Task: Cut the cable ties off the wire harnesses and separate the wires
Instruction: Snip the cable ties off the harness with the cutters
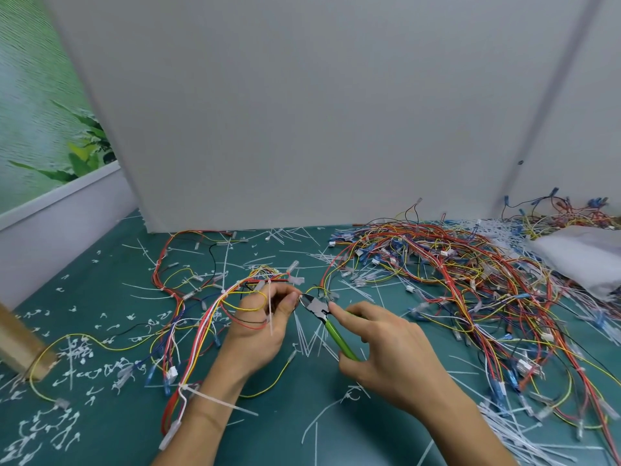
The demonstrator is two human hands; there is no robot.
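Wire harness [205,320]: red, yellow, white and blue strands, bundled, looped through the left hand [265,331].
Cable tie [270,314]: white, apparently still fastened round it, tail hanging.
Cutters [327,321]: green-handled, in the right hand [379,344].
Harness heap [453,274]: tangled, far right.

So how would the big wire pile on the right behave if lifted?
The wire pile would probably be floppy: its strands lie in loose curves. Lifting one would likely drag others, since they are tangled.

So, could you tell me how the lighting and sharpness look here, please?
Head view: soft, even light, no glare; left hand and cutters sharp; edges of the white panel lean from wide-angle distortion; wire pile smears toward the right edge.
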